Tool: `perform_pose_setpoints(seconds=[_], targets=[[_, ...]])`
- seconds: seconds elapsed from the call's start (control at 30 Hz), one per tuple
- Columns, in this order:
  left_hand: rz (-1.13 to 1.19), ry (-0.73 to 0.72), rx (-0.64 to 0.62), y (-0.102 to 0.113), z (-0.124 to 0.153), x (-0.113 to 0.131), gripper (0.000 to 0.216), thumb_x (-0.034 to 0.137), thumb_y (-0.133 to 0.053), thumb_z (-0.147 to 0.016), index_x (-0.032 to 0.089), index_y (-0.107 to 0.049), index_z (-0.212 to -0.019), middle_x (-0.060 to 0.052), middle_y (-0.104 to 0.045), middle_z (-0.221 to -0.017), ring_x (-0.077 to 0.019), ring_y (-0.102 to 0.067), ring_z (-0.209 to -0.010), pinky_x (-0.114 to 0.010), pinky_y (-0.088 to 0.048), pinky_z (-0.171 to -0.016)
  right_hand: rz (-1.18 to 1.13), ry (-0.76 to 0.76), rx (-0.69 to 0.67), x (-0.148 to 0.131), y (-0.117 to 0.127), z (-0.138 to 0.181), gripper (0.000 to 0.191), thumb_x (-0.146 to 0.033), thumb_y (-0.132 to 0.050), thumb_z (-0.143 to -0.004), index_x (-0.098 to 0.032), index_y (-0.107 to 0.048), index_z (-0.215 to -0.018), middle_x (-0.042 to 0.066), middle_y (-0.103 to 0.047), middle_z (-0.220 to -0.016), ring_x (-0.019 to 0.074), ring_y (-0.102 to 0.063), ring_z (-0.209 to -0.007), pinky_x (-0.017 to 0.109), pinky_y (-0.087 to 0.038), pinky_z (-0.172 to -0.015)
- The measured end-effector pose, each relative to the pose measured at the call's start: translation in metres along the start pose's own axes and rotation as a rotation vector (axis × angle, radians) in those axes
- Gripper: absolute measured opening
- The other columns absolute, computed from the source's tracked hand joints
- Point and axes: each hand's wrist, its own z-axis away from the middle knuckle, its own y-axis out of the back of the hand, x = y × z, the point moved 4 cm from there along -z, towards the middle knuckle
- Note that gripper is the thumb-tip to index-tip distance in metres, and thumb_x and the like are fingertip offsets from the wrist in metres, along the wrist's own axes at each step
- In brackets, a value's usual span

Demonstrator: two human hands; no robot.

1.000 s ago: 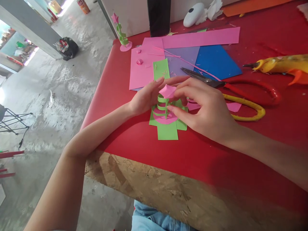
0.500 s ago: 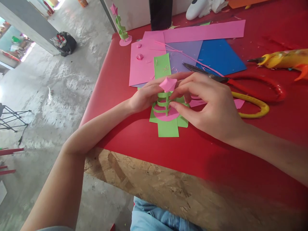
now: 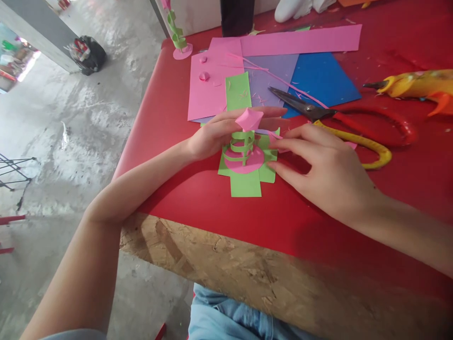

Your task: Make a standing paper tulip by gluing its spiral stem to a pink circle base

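Near the front edge of the red bench (image 3: pixel 198 198), a paper flower (image 3: pixel 244 144) stood on a green sheet (image 3: pixel 245 184): a folded pink blossom (image 3: pixel 249 118) atop a coiled green strip rising from a flat pink disc. The left hand (image 3: pixel 212 134) lay just behind the flower, grip apart, fingers stretched flat, clasping nothing. The right hand (image 3: pixel 329 172) rested beside the flower, grip loosely spread, fingertips (image 3: pixel 274 166) at the sheet's edge. Beyond the flower lay smooth coloured sheets (image 3: pixel 318 80) and scissors (image 3: pixel 318 114).

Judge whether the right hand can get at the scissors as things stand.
Probably yes: the scissors lie on the table just beyond the right hand, their handles bare and nearest its open fingers, with nothing between.
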Motion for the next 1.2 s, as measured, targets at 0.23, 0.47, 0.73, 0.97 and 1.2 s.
perform_pose_setpoints(seconds=[0.23,0.47,0.73,0.97,1.2], targets=[[0.127,0.110,0.061,-0.001,0.002,0.000,0.035,0.047,-0.053,-0.083,0.025,-0.064,-0.107,0.001,-0.067,-0.112,-0.0320,-0.062,-0.118,-0.045,-0.056,-0.089,0.022,0.006,-0.027,0.002,-0.018,-0.004,0.022,-0.032,-0.066,-0.080,-0.019,-0.069,-0.097,0.010,-0.059,-0.097,0.0284,-0.057,-0.090,0.047,-0.051,-0.077],[0.044,0.118,0.037,-0.001,0.001,0.002,0.039,0.019,-0.034,-0.091,0.023,-0.062,-0.117,0.001,-0.065,-0.119,-0.0273,-0.063,-0.117,-0.039,-0.057,-0.085,-0.015,-0.011,-0.057,0.001,-0.021,-0.004,0.020,-0.028,-0.064,-0.082,-0.018,-0.070,-0.098,0.012,-0.058,-0.097,0.0297,-0.056,-0.095,0.049,-0.048,-0.081],[0.096,0.078,0.024,0.000,0.000,0.001,0.036,0.022,-0.034,-0.092,0.025,-0.063,-0.113,0.001,-0.066,-0.122,-0.0233,-0.063,-0.119,-0.039,-0.054,-0.096,-0.039,0.005,-0.065,0.004,-0.023,-0.003,0.021,-0.029,-0.059,-0.084,-0.018,-0.069,-0.098,0.013,-0.057,-0.100,0.0307,-0.056,-0.097,0.051,-0.047,-0.082],[-0.048,0.123,0.077,0.002,0.002,0.000,0.043,0.017,-0.024,-0.090,0.020,-0.065,-0.102,-0.002,-0.068,-0.105,-0.0248,-0.060,-0.121,-0.041,-0.053,-0.092,-0.025,0.021,-0.048,0.004,-0.023,-0.003,0.020,-0.029,-0.058,-0.084,-0.020,-0.070,-0.097,0.011,-0.058,-0.099,0.0289,-0.057,-0.094,0.048,-0.049,-0.078],[0.010,0.021,0.018,0.003,0.001,0.000,0.031,0.047,-0.048,-0.063,0.022,-0.059,-0.078,-0.009,-0.066,-0.084,-0.0327,-0.061,-0.111,-0.049,-0.054,-0.086,-0.037,-0.003,-0.071,0.005,-0.023,-0.004,0.020,-0.029,-0.060,-0.082,-0.021,-0.070,-0.097,0.011,-0.058,-0.099,0.0281,-0.056,-0.093,0.047,-0.048,-0.078]])
